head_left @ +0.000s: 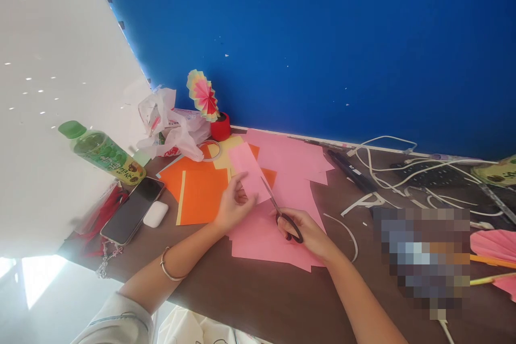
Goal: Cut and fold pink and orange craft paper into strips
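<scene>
My left hand (237,201) pinches a pink paper strip (250,167) near its lower end, holding it up at a slant above the sheets. In my right hand (306,230) is a pair of scissors (289,226) with dark handles, its blades pointing up and left. The blades lie along the strip's right edge; whether they are cutting into it I cannot tell. Beneath both hands several pink sheets (278,247) are spread in an uneven pile. Orange paper (205,199) with a yellow edge lies just left of my left hand.
A green-capped bottle (107,155), a phone (134,209) and a white earbud case (155,214) are at the left. Behind stand a crumpled plastic bag (177,126) and a folded paper flower (203,95) in a red holder. White cables (373,172) tangle at the right.
</scene>
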Available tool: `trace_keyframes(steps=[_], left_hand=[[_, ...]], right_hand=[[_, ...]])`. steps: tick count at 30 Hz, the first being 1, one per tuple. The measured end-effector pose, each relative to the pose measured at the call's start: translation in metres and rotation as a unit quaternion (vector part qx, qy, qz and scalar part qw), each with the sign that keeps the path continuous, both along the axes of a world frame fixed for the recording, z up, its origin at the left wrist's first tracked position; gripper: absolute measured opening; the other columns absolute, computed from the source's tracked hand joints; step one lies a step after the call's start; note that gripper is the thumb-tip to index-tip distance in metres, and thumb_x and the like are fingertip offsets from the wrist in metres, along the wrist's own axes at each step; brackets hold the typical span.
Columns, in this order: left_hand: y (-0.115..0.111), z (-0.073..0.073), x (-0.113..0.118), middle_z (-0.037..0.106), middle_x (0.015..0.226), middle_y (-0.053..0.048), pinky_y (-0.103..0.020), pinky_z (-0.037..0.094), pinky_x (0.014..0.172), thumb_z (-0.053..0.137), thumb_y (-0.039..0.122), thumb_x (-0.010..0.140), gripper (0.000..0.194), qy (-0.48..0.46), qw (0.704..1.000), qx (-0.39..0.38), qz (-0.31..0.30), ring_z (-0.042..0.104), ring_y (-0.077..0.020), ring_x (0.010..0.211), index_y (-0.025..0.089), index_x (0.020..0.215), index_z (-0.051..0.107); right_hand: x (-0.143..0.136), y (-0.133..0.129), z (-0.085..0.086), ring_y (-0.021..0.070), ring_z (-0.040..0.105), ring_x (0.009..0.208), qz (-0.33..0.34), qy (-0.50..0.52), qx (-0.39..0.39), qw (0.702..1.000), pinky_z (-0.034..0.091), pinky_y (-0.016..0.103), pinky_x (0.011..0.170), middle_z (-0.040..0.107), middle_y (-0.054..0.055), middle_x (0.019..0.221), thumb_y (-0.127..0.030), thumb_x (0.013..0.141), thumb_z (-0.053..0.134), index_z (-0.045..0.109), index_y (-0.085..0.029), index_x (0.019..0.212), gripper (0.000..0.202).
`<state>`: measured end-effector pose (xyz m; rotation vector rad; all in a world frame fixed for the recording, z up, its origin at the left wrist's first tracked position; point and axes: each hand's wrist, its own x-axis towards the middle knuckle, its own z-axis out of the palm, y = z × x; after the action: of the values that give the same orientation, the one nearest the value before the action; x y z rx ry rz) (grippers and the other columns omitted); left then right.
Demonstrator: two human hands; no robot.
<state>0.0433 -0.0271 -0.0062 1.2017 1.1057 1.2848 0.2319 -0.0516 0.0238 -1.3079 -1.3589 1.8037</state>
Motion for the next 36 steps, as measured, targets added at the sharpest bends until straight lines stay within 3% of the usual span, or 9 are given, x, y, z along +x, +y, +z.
trace_keyframes(steps=[5, 22, 36], left_hand=[[0.0002, -0.0011, -0.0002, 0.056, 0.082, -0.001, -0.018, 0.045, 0.057, 0.065, 0.032, 0.075, 0.052, 0.003, 1.000, 0.003, -0.003, 0.055, -0.0074, 0.064, 0.020, 0.120, 0.042], [-0.0001, -0.0021, -0.0004, 0.056, 0.085, -0.002, -0.017, 0.043, 0.055, 0.063, 0.031, 0.076, 0.052, 0.012, 1.000, 0.006, -0.003, 0.054, -0.0068, 0.064, 0.021, 0.121, 0.041], [0.0001, -0.0012, -0.0011, 0.052, 0.079, 0.001, -0.018, 0.043, 0.055, 0.063, 0.030, 0.076, 0.051, 0.015, 1.000, 0.000, -0.004, 0.053, -0.0068, 0.063, 0.021, 0.122, 0.041]], right_hand=[[-0.0004, 0.0001, 0.0012, 0.0080, 0.036, 0.052, -0.008, 0.009, -0.002, 1.000, 0.028, 0.023, 0.046, 0.039, -0.004, 0.057, -0.046, 0.070, 0.065, 0.062, -0.015, 0.089, 0.036], [-0.0011, -0.0001, 0.0038, 0.0090, 0.035, 0.054, -0.010, -0.018, -0.005, 1.000, 0.030, 0.024, 0.047, 0.038, -0.003, 0.058, -0.054, 0.069, 0.063, 0.062, -0.016, 0.088, 0.043], [0.0014, 0.0002, -0.0022, 0.0087, 0.036, 0.053, -0.005, -0.018, -0.004, 1.000, 0.029, 0.023, 0.046, 0.039, -0.003, 0.058, -0.050, 0.072, 0.062, 0.061, -0.015, 0.092, 0.040]])
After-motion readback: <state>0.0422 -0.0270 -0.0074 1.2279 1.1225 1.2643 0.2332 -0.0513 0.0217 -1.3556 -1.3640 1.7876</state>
